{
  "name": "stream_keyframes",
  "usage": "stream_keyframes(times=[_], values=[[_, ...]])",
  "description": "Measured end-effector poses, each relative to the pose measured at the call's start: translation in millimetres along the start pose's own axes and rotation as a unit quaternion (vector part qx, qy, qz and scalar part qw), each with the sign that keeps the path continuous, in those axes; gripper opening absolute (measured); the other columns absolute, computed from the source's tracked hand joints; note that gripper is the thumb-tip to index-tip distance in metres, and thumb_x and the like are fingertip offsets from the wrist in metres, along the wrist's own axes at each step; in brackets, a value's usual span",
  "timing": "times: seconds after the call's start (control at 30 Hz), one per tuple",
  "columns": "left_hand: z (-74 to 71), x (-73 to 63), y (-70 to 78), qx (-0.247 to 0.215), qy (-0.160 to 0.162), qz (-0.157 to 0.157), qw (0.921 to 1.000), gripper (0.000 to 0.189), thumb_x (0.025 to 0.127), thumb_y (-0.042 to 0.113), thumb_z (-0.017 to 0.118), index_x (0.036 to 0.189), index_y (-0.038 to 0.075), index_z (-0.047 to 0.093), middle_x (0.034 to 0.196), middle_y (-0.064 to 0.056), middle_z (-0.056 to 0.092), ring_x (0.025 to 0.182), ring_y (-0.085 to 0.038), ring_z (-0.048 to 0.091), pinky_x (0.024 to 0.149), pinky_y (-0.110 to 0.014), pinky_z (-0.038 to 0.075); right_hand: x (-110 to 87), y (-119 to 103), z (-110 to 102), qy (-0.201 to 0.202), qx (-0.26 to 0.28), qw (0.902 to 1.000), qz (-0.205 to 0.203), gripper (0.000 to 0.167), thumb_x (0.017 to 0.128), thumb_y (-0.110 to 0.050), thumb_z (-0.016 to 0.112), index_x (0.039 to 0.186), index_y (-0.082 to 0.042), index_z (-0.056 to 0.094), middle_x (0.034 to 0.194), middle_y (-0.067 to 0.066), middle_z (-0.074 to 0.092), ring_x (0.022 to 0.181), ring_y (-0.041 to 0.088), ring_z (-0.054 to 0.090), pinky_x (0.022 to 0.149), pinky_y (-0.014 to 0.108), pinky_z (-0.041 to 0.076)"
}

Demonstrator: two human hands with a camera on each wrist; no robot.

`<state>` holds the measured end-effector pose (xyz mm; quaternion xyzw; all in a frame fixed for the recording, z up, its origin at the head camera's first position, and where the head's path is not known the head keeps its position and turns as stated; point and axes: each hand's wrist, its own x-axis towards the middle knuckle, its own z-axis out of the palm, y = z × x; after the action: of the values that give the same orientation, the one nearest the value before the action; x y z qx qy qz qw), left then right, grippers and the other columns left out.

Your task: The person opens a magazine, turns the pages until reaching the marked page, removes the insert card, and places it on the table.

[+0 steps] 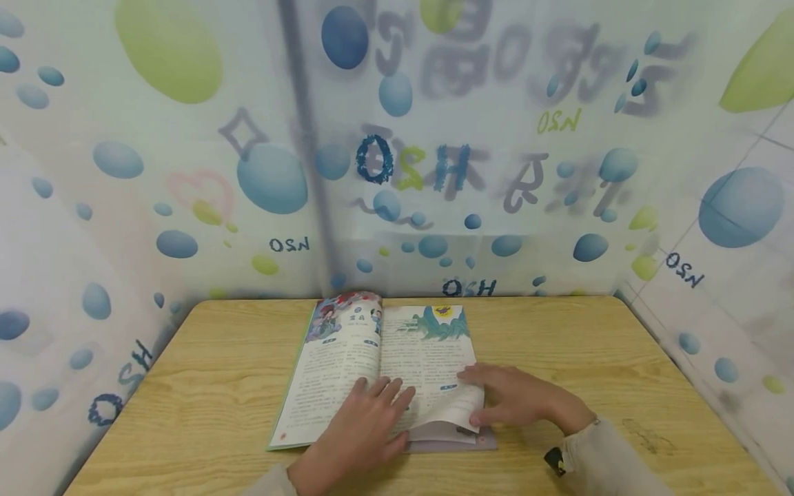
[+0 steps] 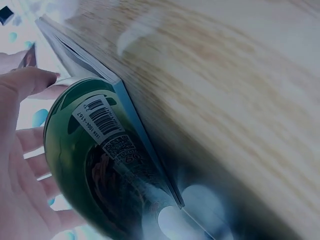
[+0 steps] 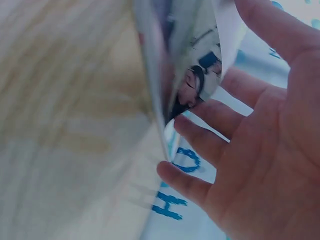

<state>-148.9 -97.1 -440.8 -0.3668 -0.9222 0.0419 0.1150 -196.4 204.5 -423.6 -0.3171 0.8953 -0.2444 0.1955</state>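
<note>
A magazine point(image 1: 335, 365) lies spread open on the wooden table, print and coloured pictures on both pages. My left hand point(image 1: 360, 427) rests over the lower middle of it, fingers extended across the inner part of the right page. My right hand point(image 1: 521, 396) is at that page's outer edge, fingertips on the upper part of the edge and thumb by the bottom corner. The right page point(image 1: 446, 406) bows up along its lower edge, with more sheets showing below. In the left wrist view, the green back cover point(image 2: 75, 145) bears a barcode. A photo page point(image 3: 200, 75) shows beside the right fingers.
Wood-grain table point(image 1: 198, 386) surrounds the magazine on all sides. A pale curtain point(image 1: 397, 275) with blue and green spots and lettering hangs behind the table and along its sides. Something small and black point(image 1: 555, 461) sits at the right sleeve.
</note>
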Motion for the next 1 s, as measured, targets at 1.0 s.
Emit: stream_keyframes(times=[1.0], values=[[-3.7, -0.3, -2.6, 0.141, 0.113, 0.135, 0.9742, 0.065, 0.088, 0.016, 0.073, 0.148, 0.021, 0.048, 0.163, -0.004, 0.025, 0.152, -0.023, 0.014, 0.119, -0.056, 0.018, -12.8, -2.8, -15.0, 0.051, 0.056, 0.9971, -0.009, 0.078, 0.096, -0.038, 0.065, 0.156, -0.007, 0.028, 0.160, 0.014, 0.029, 0.146, 0.038, 0.029, 0.112, 0.062, 0.028]])
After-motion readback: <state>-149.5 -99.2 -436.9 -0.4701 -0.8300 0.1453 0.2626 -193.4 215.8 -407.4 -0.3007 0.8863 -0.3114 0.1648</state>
